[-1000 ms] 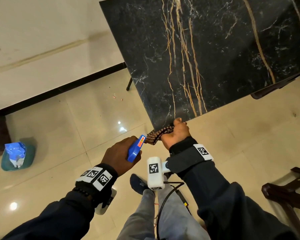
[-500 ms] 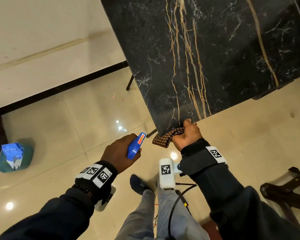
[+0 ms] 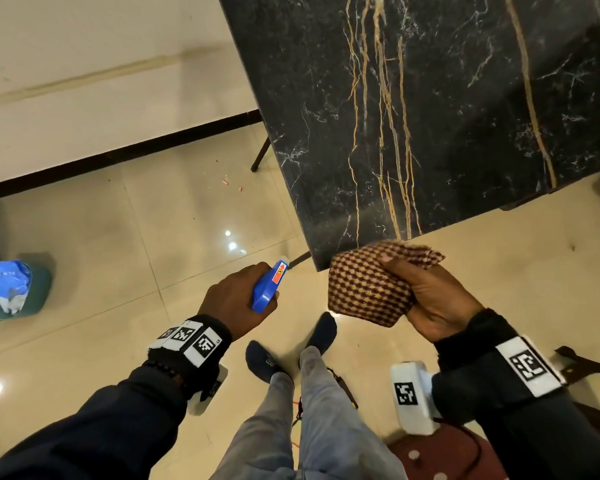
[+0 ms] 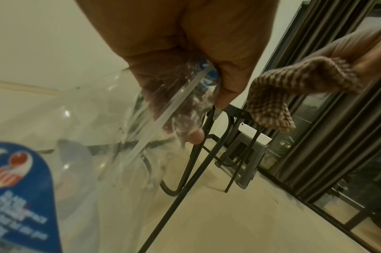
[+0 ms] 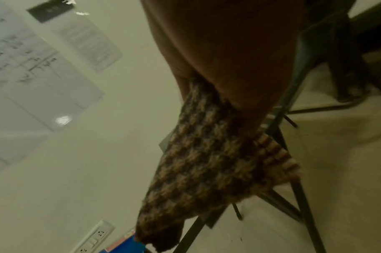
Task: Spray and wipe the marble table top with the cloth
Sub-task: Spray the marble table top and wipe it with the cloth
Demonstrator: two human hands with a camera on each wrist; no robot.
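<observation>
— So where do you stand?

— Both hands are just off the near corner of the black marble table top. My left hand is wrapped round the neck of the spray bottle; my right hand clutches the bunched checked cloth.

— What might go wrong?

— Probably spraying from here: mist would land on the glossy floor tiles, slick underfoot. The bottle's clear, smooth plastic could slip; the coarse woven cloth grips better.

A green bin with a blue bag sits at the left edge on the tiled floor; pink bits lie upper centre.
</observation>
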